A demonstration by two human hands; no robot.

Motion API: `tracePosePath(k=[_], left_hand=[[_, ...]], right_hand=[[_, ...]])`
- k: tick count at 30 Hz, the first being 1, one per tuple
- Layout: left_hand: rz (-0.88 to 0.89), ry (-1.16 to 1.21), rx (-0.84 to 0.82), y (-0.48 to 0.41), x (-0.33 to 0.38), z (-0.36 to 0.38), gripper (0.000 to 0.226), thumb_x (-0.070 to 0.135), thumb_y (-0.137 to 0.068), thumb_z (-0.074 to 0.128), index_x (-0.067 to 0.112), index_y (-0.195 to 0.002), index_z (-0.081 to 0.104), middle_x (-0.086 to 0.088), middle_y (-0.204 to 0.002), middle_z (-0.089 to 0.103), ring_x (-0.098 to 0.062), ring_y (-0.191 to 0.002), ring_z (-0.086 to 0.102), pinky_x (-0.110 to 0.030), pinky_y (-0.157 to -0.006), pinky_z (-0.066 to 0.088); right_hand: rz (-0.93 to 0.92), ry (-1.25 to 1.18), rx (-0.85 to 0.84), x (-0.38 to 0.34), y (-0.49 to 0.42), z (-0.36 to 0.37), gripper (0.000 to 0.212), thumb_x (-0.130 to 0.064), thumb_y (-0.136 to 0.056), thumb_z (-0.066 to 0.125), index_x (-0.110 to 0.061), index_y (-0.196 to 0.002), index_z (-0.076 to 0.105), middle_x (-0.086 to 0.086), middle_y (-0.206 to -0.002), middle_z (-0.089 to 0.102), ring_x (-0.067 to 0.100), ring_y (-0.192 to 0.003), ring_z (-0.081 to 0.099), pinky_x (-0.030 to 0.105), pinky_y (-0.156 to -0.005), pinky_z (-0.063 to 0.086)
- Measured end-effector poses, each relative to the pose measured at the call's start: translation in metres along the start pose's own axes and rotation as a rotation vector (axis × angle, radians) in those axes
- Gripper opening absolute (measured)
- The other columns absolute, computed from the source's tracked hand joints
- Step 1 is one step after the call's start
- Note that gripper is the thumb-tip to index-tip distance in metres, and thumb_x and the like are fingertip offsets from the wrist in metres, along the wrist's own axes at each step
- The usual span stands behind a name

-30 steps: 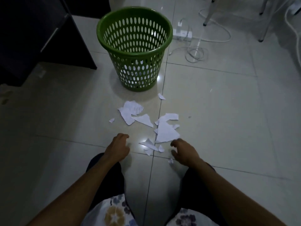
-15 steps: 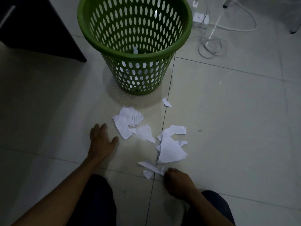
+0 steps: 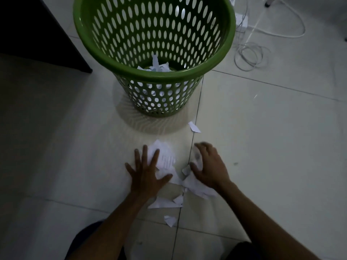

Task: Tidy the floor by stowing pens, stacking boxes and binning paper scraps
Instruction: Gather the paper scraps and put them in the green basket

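Head view: torn white paper scraps [image 3: 167,160] scattered before green basket [image 3: 216,70].

Dim room, pale tiled floor [image 3: 262,147], dark furniture [image 3: 33,29] far left, white cables [image 3: 251,55] far right

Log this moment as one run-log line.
phase: gathering scraps | left hand: flat on paper scraps | right hand: cupped over scraps | green bin: holds paper

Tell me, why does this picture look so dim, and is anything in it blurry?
Head view: the room is dimly lit, corners falling to near black; the right hand is smeared by motion blur, the left hand sharper; the green basket bulges from wide-angle distortion and casts a soft patterned shadow on the pale floor tiles.
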State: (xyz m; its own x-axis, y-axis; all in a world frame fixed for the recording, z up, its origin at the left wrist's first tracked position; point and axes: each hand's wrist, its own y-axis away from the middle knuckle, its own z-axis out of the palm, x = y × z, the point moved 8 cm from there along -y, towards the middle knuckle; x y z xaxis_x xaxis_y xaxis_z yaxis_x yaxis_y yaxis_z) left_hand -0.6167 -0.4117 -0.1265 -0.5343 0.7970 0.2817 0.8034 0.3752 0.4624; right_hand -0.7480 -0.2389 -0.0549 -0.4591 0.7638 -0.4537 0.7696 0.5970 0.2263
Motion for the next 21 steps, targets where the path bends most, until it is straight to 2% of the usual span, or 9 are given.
tracePosePath(k=[3, 6, 9, 11, 14, 16, 18, 20, 21], left_hand=[[0.064, 0.013, -0.069, 0.017, 0.007, 0.02, 0.105, 0.09, -0.064, 0.033, 0.043, -0.146, -0.012, 0.005, -0.153, -0.034, -0.026, -0.142, -0.03, -0.063, -0.11, -0.01], [0.166, 0.091, -0.12, 0.029, 0.001, 0.023, 0.104, 0.087, -0.064, 0.038, 0.039, -0.149, 0.001, 0.012, -0.15, -0.032, -0.019, -0.144, -0.024, -0.053, -0.113, -0.011], [0.212, 0.147, -0.078, 0.044, -0.017, 0.01, 0.102, 0.084, -0.068, 0.04, 0.032, -0.151, 0.01, 0.016, -0.154, -0.018, -0.015, -0.148, -0.009, -0.047, -0.114, -0.009], [0.101, 0.116, -0.047, 0.054, -0.04, 0.005, 0.111, 0.083, -0.064, 0.049, 0.029, -0.151, 0.006, 0.011, -0.157, -0.013, -0.016, -0.148, -0.008, -0.053, -0.114, -0.001], [-0.084, 0.181, -0.179, 0.07, -0.057, 0.017, 0.14, 0.092, -0.045, 0.053, 0.031, -0.146, -0.022, 0.0, -0.154, -0.032, -0.022, -0.144, -0.025, -0.058, -0.114, 0.001], [-0.073, 0.202, -0.243, 0.086, -0.043, 0.029, 0.15, 0.092, -0.038, 0.057, 0.033, -0.138, -0.038, -0.001, -0.148, -0.044, -0.022, -0.138, -0.036, -0.058, -0.113, -0.003], [-0.049, 0.182, -0.28, 0.101, -0.031, 0.036, 0.156, 0.082, -0.039, 0.069, 0.031, -0.132, -0.045, 0.001, -0.143, -0.049, -0.022, -0.135, -0.04, -0.055, -0.114, -0.006], [-0.034, 0.124, -0.299, 0.112, -0.031, 0.039, 0.158, 0.069, -0.043, 0.079, 0.027, -0.128, -0.048, 0.002, -0.141, -0.049, -0.021, -0.135, -0.039, -0.05, -0.116, -0.005], [-0.034, 0.08, -0.294, 0.116, -0.034, 0.037, 0.158, 0.064, -0.045, 0.082, 0.025, -0.128, -0.047, 0.001, -0.143, -0.046, -0.023, -0.138, -0.034, -0.048, -0.117, -0.002]], right_hand=[[0.08, 0.019, -0.024, 0.013, -0.054, -0.007, 0.089, -0.057, -0.083, 0.06, -0.015, -0.152, 0.02, 0.01, -0.159, 0.017, 0.028, -0.143, 0.021, 0.046, -0.112, 0.031], [0.133, 0.086, -0.172, 0.018, -0.083, 0.009, 0.096, -0.07, -0.082, 0.05, -0.024, -0.154, 0.006, 0.001, -0.163, 0.001, 0.026, -0.149, 0.006, 0.06, -0.113, 0.022], [0.18, 0.148, -0.287, 0.011, -0.078, 0.039, 0.092, -0.072, -0.085, 0.041, -0.028, -0.154, -0.001, -0.003, -0.162, -0.012, 0.027, -0.149, -0.011, 0.069, -0.111, 0.01], [0.19, 0.147, -0.256, -0.003, -0.064, 0.054, 0.089, -0.067, -0.089, 0.039, -0.024, -0.154, -0.003, -0.001, -0.161, -0.015, 0.027, -0.148, -0.014, 0.066, -0.113, 0.007], [0.142, 0.155, -0.248, -0.026, -0.028, 0.075, 0.085, -0.063, -0.093, 0.034, -0.018, -0.154, -0.005, 0.004, -0.161, -0.016, 0.027, -0.148, -0.015, 0.056, -0.118, 0.007], [0.08, 0.098, -0.272, -0.038, -0.003, 0.084, 0.081, -0.061, -0.095, 0.032, -0.017, -0.154, -0.003, 0.005, -0.161, -0.014, 0.025, -0.148, -0.014, 0.047, -0.122, 0.008], [0.003, 0.006, -0.288, -0.044, 0.017, 0.086, 0.075, -0.058, -0.097, 0.031, -0.019, -0.154, 0.002, 0.002, -0.162, -0.007, 0.02, -0.15, -0.009, 0.041, -0.123, 0.009], [-0.023, -0.053, -0.195, -0.036, 0.024, 0.069, 0.069, -0.053, -0.099, 0.035, -0.02, -0.154, 0.01, 0.0, -0.163, 0.003, 0.017, -0.15, 0.0, 0.037, -0.123, 0.008], [0.021, -0.069, -0.11, -0.023, 0.024, 0.055, 0.068, -0.049, -0.099, 0.038, -0.018, -0.154, 0.013, 0.001, -0.162, 0.006, 0.019, -0.15, 0.003, 0.037, -0.122, 0.006]])
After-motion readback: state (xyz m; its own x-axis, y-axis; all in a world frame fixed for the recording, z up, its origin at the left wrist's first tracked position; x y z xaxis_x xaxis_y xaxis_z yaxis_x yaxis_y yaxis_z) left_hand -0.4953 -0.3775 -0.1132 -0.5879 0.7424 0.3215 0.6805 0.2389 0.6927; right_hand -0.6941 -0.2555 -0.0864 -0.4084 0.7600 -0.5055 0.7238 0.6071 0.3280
